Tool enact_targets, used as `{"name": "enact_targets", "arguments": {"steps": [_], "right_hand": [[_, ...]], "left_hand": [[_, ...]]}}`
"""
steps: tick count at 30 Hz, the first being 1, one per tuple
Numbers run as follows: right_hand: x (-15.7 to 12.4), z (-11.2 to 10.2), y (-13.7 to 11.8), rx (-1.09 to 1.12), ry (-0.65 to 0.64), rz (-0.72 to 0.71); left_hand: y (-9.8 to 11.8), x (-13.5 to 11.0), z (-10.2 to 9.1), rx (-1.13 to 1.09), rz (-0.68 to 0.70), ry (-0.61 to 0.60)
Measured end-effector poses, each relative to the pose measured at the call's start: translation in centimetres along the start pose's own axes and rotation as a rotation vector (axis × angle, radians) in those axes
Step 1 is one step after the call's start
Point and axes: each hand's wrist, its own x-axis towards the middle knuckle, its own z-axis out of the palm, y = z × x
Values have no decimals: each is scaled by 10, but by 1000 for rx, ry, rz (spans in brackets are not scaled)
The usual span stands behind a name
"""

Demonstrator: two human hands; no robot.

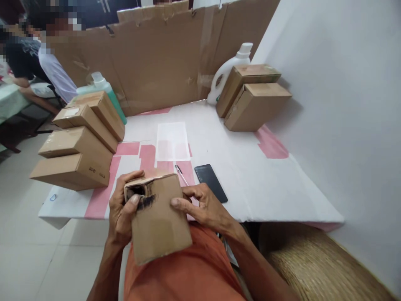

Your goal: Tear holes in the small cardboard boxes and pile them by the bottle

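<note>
Brown cardboard box, held in the grip of left hand and right hand, looks light, stiff, best grasped by edges clear of its ragged black hole.

Brown cardboard box | ragged, blackened hole, upper-left corner | tilted | by table front

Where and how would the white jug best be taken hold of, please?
The white jug is probably best gripped by its loop handle, coming from the left of this view: the loop faces that way, while a brown box hides much of its other side.
</note>
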Motion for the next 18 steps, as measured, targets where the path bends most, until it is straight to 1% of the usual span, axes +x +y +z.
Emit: {"name": "enact_targets", "arguments": {"steps": [2, 3, 4, 5, 7, 8, 9, 10, 11, 12, 14, 16, 17, 18], "right_hand": [[-10, 3, -9, 23, -26, 26], [-16, 4, -12, -1, -28, 51], [-21, 5, -16, -62, -13, 76], [-26, 6, -19, -158, 28, 97], [-33, 10, -24, -390, 194, 85], [-34, 13, -27, -492, 300, 46], [-34, 17, -30, -565, 400, -9], [-32, 22, -34, -608, 473, -70], [-29, 26, -38, -627, 504, -127], [-24, 31, -42, -638, 486, -178], [-15, 38, -50, -683, 357, -230], [-8, 42, -54, -762, 217, -208], [-5, 44, -54, -802, 177, -184], [-4, 46, -53, -835, 165, -167]], "left_hand": [[8, -9, 4, -103, -144, -3], [12, -14, 5, -131, -207, -7], [14, -18, 6, -138, -256, -9], [15, -22, 7, -129, -289, -9], [13, -27, 8, -94, -314, 8], [11, -29, 8, -76, -315, 22], [10, -31, 8, -59, -313, 31], [10, -32, 9, -39, -304, 31], [11, -33, 9, -16, -287, 21], [13, -34, 10, 7, -270, 7], [19, -36, 11, 41, -265, -9], [24, -40, 9, 67, -333, 11], [24, -42, 7, 74, -379, 25], [23, -44, 4, 82, -412, 41]]}}
